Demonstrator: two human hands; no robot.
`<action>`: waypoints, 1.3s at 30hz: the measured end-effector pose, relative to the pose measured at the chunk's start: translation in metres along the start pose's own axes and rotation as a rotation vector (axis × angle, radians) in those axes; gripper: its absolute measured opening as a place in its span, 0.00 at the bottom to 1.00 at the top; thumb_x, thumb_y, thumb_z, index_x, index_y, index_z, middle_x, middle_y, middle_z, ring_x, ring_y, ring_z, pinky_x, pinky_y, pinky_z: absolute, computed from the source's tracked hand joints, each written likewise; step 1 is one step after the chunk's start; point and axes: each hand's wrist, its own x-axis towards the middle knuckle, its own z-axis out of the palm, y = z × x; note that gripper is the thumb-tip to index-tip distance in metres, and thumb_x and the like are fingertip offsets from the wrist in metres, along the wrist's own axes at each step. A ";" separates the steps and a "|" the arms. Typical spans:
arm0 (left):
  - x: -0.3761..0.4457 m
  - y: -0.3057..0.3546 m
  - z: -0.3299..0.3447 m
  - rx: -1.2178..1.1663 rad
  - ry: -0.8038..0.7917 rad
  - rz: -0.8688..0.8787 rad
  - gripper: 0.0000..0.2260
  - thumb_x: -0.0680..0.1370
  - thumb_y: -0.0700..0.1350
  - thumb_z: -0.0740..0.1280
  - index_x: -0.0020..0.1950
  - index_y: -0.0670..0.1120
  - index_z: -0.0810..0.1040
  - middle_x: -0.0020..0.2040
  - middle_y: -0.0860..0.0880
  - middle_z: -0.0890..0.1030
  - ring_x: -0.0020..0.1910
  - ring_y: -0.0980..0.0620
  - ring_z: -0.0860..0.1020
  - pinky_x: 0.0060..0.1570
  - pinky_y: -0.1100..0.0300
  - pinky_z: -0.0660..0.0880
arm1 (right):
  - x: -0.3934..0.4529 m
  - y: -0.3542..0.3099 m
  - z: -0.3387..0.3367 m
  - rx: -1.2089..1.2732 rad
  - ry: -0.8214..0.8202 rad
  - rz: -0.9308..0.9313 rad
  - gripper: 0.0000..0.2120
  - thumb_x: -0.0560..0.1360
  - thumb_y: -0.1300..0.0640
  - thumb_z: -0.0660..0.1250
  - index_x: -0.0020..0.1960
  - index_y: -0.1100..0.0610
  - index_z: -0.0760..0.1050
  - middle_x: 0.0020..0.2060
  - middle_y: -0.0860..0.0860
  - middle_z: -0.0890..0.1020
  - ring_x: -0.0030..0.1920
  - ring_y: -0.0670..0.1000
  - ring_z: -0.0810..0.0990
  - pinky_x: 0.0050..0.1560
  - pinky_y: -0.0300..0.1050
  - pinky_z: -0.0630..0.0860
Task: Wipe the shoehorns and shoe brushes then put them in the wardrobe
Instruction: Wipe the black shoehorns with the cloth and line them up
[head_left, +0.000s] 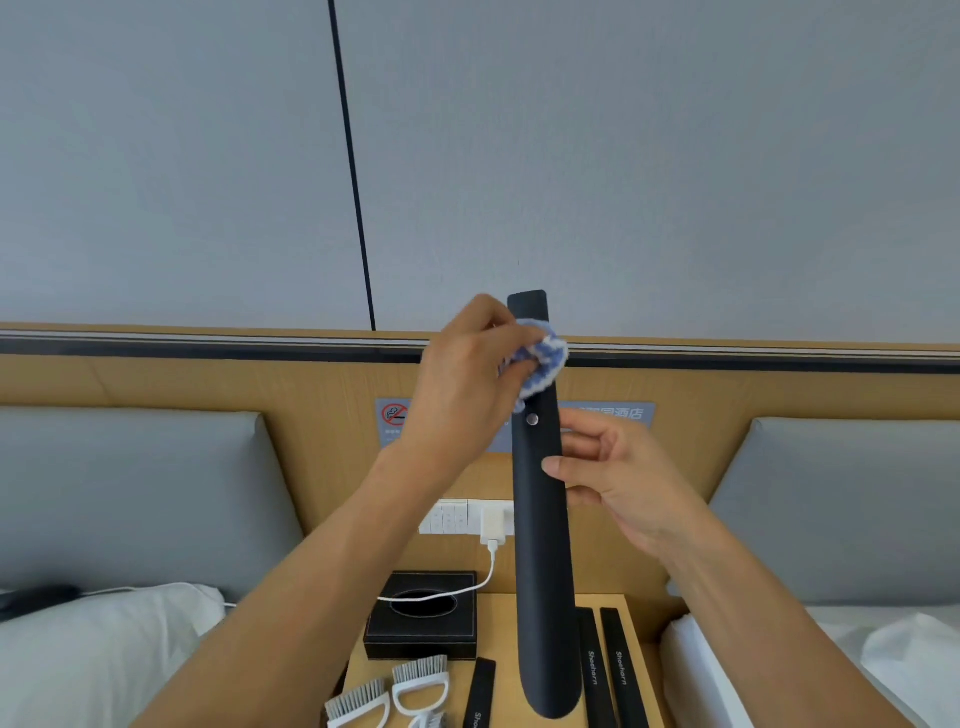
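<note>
A long black shoehorn (543, 561) stands upright over the wooden bedside table (506, 610). My right hand (618, 483) pinches its middle, thumb in front and fingers behind. My left hand (467, 379) grips a bunched blue-and-white cloth (543, 358) and presses it against the shoehorn's upper part. Two more black shoehorns (608, 670) marked "Shoehorn" lie on the table to the right, and another (480, 693) lies left of the upright one. White-handled shoe brushes (418, 683) with grey bristles lie at the table's front left.
A black tissue box (421, 616) sits at the back of the table, with a white charger cable (457, 587) draped over it from a wall socket (491, 522). Beds with white linen and grey headboards flank the table on both sides.
</note>
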 end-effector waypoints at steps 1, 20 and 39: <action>0.008 0.000 -0.003 -0.026 0.016 -0.020 0.09 0.75 0.33 0.69 0.53 0.40 0.84 0.45 0.49 0.74 0.39 0.68 0.75 0.33 0.78 0.69 | 0.000 0.000 0.001 -0.013 -0.008 0.000 0.21 0.76 0.72 0.66 0.63 0.54 0.78 0.52 0.54 0.87 0.53 0.54 0.86 0.48 0.49 0.84; 0.022 -0.002 0.012 -0.013 -0.138 0.029 0.09 0.74 0.36 0.72 0.52 0.45 0.85 0.46 0.45 0.76 0.38 0.55 0.74 0.34 0.75 0.69 | 0.030 -0.032 -0.025 0.238 -0.046 -0.031 0.20 0.79 0.72 0.59 0.66 0.58 0.76 0.57 0.61 0.84 0.56 0.61 0.84 0.49 0.56 0.83; -0.034 -0.002 0.018 0.075 -0.339 0.142 0.05 0.74 0.39 0.73 0.49 0.43 0.85 0.47 0.46 0.78 0.41 0.55 0.75 0.40 0.73 0.64 | 0.045 -0.041 -0.021 -0.059 0.183 0.084 0.08 0.81 0.56 0.65 0.54 0.56 0.82 0.47 0.56 0.87 0.43 0.62 0.87 0.44 0.56 0.84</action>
